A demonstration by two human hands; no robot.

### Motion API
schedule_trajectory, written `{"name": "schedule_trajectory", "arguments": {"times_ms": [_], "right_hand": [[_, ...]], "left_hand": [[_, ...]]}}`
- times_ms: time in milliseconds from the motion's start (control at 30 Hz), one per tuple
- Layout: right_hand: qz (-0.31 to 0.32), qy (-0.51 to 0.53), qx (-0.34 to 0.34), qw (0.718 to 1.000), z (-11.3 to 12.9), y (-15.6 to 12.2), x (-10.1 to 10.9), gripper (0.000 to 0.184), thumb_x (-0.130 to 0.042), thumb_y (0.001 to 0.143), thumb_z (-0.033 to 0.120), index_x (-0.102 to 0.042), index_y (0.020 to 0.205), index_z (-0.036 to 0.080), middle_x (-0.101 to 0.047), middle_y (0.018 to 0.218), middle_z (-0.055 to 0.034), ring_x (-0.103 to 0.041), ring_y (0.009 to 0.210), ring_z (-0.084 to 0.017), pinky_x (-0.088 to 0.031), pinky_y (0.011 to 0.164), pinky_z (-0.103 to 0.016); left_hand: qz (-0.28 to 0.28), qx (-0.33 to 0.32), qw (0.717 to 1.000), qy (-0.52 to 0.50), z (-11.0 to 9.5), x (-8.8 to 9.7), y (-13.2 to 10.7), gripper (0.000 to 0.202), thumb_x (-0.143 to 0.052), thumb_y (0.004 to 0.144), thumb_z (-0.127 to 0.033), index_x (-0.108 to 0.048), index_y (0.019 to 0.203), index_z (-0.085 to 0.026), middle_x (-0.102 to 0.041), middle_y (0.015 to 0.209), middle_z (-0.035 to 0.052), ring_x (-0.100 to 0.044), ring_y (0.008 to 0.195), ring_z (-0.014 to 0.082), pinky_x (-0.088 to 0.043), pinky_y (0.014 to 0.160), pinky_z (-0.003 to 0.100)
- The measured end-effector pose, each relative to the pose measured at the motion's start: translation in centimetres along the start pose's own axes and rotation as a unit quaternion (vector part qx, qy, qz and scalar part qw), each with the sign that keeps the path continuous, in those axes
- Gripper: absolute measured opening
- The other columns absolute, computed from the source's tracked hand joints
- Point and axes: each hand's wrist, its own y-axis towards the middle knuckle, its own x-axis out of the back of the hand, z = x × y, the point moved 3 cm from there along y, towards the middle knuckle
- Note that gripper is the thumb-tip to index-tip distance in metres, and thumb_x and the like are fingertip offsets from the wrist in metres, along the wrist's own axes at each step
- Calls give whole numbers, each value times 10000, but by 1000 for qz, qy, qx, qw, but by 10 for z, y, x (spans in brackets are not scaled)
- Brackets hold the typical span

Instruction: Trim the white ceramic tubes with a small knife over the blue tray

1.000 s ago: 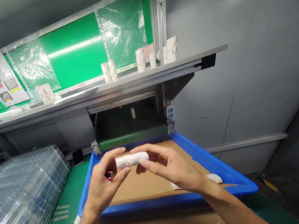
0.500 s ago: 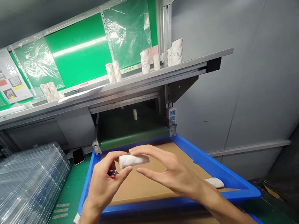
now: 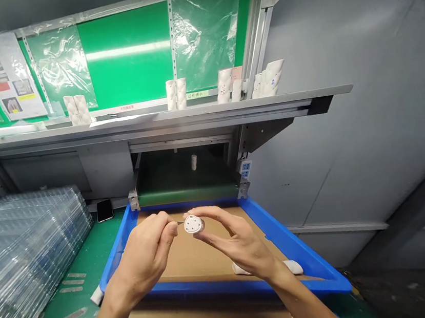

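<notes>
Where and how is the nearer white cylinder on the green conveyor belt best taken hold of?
Probably around the sides of the white cylinder, at mid-height, reaching from the front over the green conveyor belt. It seems to stand upright with bare belt around it, and the shelf above makes a top approach look awkward.

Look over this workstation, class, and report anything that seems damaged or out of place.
The green tabletop looks odd: pale, ragged patches break up its surface at lower left, beside the clear plastic trays. Whether they are wear or tape residue, I cannot tell.
</notes>
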Motion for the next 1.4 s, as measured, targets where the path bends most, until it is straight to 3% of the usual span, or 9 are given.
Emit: {"name": "schedule_trajectory", "arguments": {"times_ms": [233, 433, 833, 1100, 1233, 1400], "right_hand": [[21, 6, 23, 999, 1, -3, -1, 223, -726, 1040, 355, -718, 1242, 262, -789, 1242, -78, -749, 1188, -269, -615, 1061, -410], [7, -16, 64, 998, -2, -6, -2, 228, -737, 1041, 323, -685, 1259, 284, -763, 1206, -71, -742, 1135, -254, -623, 1003, -388], [-18, -57, 101, 993, 9, -8, -1, 258, -731, 1030, 207, -659, 1258, 304, -753, 1173, -51, -736, 1096, -237, -626, 963, -355], [-25, -71, 108, 991, 9, -10, -1, 314, -720, 1021, 147, -647, 1278, 312, -744, 1205, -43, -724, 1121, -219, -615, 991, -329], [-3, -61, 97, 993, 11, -10, -5, 292, -714, 1036, 218, -660, 1313, 296, -705, 1243, -72, -704, 1164, -236, -616, 1019, -350], [5, -108, 104, 989, 15, -10, -12, 386, -674, 1063, 256, -651, 1445, 305, -677, 1253, -90, -716, 1137, -230, -638, 972, -312]], "left_hand": [[-12, -15, 994, 106, -4, -16, -6, 372, -604, 1059, -590, -609, 971, -230, -781, 893, 9, -730, 744, 231, -367, 631, 323], [-11, -19, 984, 175, -6, -18, -7, 481, -490, 1090, -650, -607, 912, -219, -774, 816, 26, -736, 672, 247, -288, 570, 339], [-47, -61, 972, 221, -12, -20, -10, 523, -372, 1141, -590, -572, 830, -220, -677, 672, 27, -637, 552, 235, -161, 550, 357], [13, -48, 987, 156, -15, -19, -9, 393, -433, 1154, -476, -633, 934, -219, -759, 811, 22, -717, 668, 234, -264, 553, 341], [-12, -35, 998, 59, -12, -15, -6, 190, -628, 1085, -434, -659, 1088, -246, -798, 933, -20, -750, 750, 195, -364, 590, 301], [-86, -71, 990, 86, -12, -21, -7, 311, -688, 1050, -466, -611, 874, -221, -737, 739, -33, -682, 590, 178, -305, 529, 325]]}}
